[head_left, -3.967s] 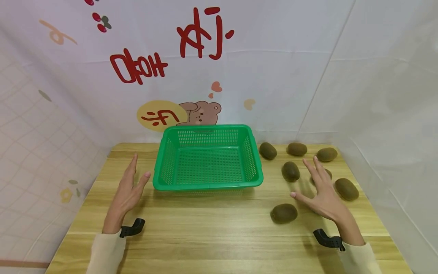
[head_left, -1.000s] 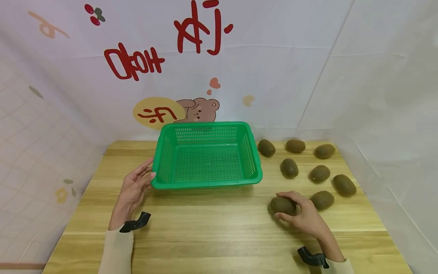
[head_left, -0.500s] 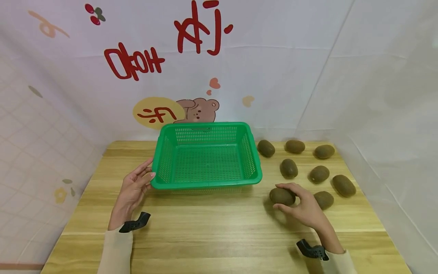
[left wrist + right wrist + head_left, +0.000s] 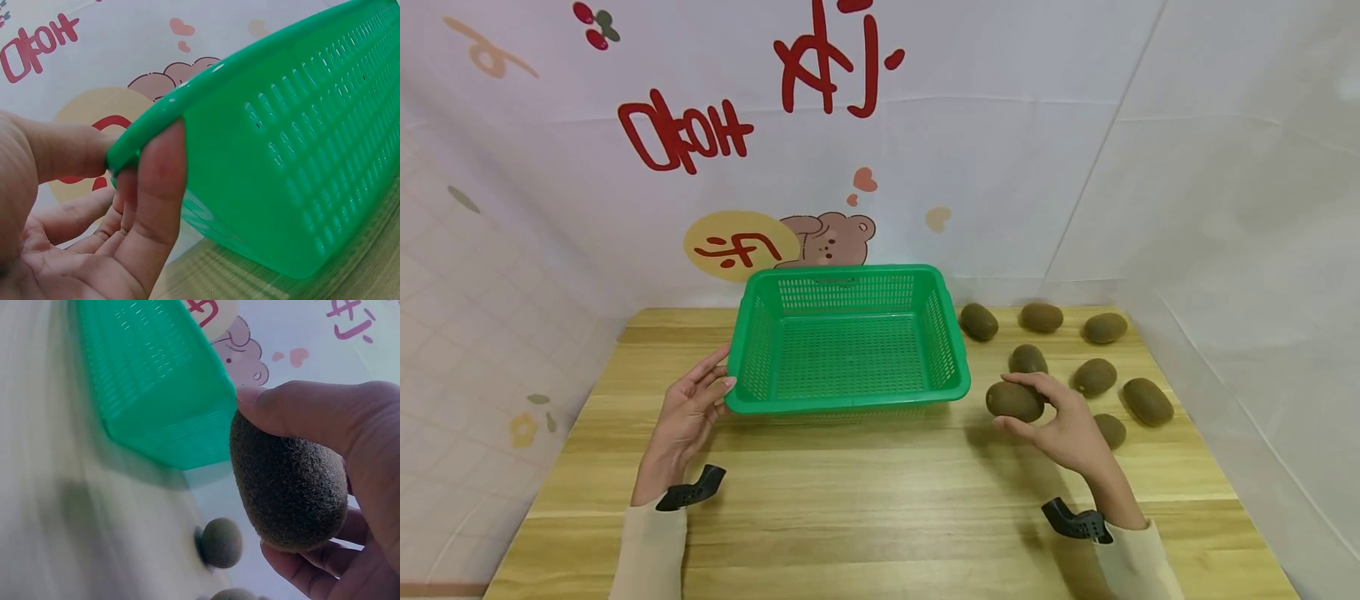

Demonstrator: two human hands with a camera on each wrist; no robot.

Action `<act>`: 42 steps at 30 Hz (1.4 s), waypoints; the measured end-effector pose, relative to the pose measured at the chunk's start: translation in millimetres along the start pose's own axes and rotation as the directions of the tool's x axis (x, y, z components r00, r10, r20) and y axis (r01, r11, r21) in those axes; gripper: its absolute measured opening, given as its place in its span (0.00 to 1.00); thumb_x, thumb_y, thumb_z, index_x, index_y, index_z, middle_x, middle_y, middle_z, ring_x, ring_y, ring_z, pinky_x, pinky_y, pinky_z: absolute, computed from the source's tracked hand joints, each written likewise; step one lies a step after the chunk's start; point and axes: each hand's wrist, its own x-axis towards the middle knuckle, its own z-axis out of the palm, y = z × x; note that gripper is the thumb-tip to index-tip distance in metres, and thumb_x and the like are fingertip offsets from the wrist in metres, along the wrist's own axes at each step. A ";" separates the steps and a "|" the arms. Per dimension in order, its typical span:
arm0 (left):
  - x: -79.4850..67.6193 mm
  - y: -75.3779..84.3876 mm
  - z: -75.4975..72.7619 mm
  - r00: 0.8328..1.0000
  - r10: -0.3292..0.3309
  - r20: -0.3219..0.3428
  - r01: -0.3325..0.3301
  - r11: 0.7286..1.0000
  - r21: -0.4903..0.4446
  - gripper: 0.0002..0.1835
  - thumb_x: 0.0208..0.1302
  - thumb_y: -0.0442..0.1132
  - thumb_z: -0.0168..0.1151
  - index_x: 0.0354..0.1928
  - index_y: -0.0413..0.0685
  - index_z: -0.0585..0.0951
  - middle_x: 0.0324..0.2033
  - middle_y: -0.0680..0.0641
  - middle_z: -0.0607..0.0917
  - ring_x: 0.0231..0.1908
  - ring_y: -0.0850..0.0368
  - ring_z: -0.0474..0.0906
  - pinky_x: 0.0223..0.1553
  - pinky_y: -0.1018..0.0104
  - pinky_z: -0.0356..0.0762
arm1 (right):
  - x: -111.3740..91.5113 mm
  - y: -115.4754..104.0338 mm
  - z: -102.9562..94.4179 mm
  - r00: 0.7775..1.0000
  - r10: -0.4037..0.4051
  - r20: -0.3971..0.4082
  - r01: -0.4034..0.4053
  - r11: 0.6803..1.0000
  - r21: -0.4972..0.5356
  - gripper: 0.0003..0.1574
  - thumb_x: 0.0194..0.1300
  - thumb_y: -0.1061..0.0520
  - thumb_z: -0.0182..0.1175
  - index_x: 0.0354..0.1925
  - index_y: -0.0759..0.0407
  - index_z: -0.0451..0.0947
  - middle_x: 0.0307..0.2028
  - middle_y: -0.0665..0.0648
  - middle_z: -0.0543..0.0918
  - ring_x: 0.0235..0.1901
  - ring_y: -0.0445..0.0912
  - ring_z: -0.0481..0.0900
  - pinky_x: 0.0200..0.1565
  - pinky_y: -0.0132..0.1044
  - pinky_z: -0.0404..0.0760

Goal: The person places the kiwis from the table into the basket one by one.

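Observation:
In the head view my left hand (image 4: 688,410) is at the left end of a green plastic basket (image 4: 850,404) with slotted walls. The left wrist view shows its thumb and fingers pinching the basket's rim (image 4: 169,107) near a corner. Over the table, right of the basket, my right hand (image 4: 1069,427) holds a brown, fuzzy kiwi (image 4: 1013,402) between thumb and fingers. Close up in the right wrist view, that kiwi is above the tabletop, its shadow below. The basket has nothing inside.
Several more kiwis lie on the wooden table (image 4: 850,508) to the right, among them one kiwi (image 4: 979,322) beside the basket's back right corner and another (image 4: 1147,402) farthest right. A printed white cloth (image 4: 1000,183) hangs behind and along both sides.
My left hand has come in from beside the basket and taken its rim. My right hand has gripped the front kiwi, lifted it and carried it slightly toward the back.

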 end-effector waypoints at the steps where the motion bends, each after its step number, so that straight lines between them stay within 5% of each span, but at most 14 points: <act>1: 0.2 0.3 0.2 1.000 -0.001 0.001 0.001 1.000 -0.001 0.36 0.74 0.25 0.55 0.79 0.34 0.54 0.48 0.50 0.79 0.38 0.64 0.84 0.32 0.74 0.84 | 2.7 -1.5 -1.0 1.000 -0.007 -0.003 0.007 1.000 -0.001 0.38 0.51 0.55 0.82 0.61 0.46 0.81 0.54 0.45 0.86 0.52 0.30 0.78 0.49 0.17 0.73; 6: -0.6 1.5 1.2 1.000 0.004 0.000 -0.004 1.000 -0.005 0.36 0.74 0.25 0.56 0.79 0.35 0.56 0.48 0.50 0.81 0.38 0.64 0.84 0.31 0.75 0.83 | 16.0 -11.5 -5.0 1.000 -0.026 -0.009 0.026 1.000 -0.013 0.40 0.51 0.57 0.82 0.61 0.45 0.81 0.53 0.45 0.85 0.51 0.31 0.78 0.49 0.17 0.73; 15: -3.1 0.4 -0.9 1.000 0.006 0.016 -0.006 1.000 -0.014 0.35 0.75 0.25 0.55 0.79 0.36 0.55 0.48 0.51 0.81 0.38 0.64 0.85 0.32 0.76 0.83 | 35.5 -28.2 -5.3 1.000 0.008 0.004 -0.008 1.000 -0.018 0.36 0.55 0.50 0.80 0.62 0.48 0.81 0.56 0.49 0.85 0.54 0.47 0.83 0.53 0.22 0.75; 25: -3.1 -0.4 -2.5 0.999 0.000 0.038 0.001 0.999 -0.037 0.38 0.75 0.26 0.55 0.80 0.34 0.50 0.49 0.51 0.80 0.39 0.64 0.85 0.34 0.75 0.84 | 56.8 -44.7 2.7 0.999 -0.007 0.040 0.008 0.999 -0.033 0.38 0.56 0.45 0.79 0.64 0.47 0.80 0.60 0.50 0.84 0.57 0.49 0.83 0.53 0.48 0.82; 35: -4.2 1.5 -1.0 0.998 0.023 0.051 -0.020 0.998 -0.055 0.28 0.76 0.25 0.54 0.74 0.48 0.67 0.50 0.49 0.81 0.42 0.63 0.86 0.38 0.74 0.86 | 76.5 -56.0 17.5 0.999 -0.028 0.032 0.029 1.000 -0.002 0.38 0.54 0.45 0.80 0.62 0.49 0.81 0.56 0.50 0.86 0.52 0.48 0.84 0.49 0.46 0.82; 42: -3.9 0.5 -1.5 0.998 0.026 0.048 -0.023 0.998 -0.053 0.28 0.76 0.25 0.53 0.74 0.49 0.68 0.50 0.49 0.80 0.42 0.63 0.85 0.38 0.74 0.86 | 86.7 -60.9 28.8 0.998 -0.030 0.062 0.028 0.999 0.025 0.37 0.55 0.46 0.80 0.61 0.49 0.81 0.58 0.52 0.85 0.56 0.51 0.83 0.54 0.50 0.82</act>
